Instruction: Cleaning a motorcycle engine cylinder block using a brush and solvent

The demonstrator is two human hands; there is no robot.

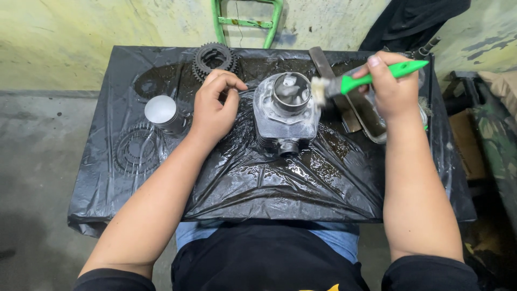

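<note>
Engine cylinder (286, 110) sits mid-table on oily black plastic (258, 178), right hand (392, 89) gripping the green-handled brush (366, 80) beside its bore, left hand (214, 108) loosely curled alongside, unbraced, so a hard stroke could skid it on that slick sheet.

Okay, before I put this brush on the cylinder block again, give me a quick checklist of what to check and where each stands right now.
1. Brush grip: right hand holds the green-handled brush firmly: ok.
2. Bristles at the part: bristle tip sits at the right rim of the cylinder block: ok.
3. Block steadied: left hand rests beside it, apparently not gripping it: not ok.
4. Footing: block stands on wet, wrinkled black plastic sheet, may slide: cannot tell.
5. Tray within reach, just under the right hand: ok.
6. Piston and gear lie apart from the brush: ok.
</note>
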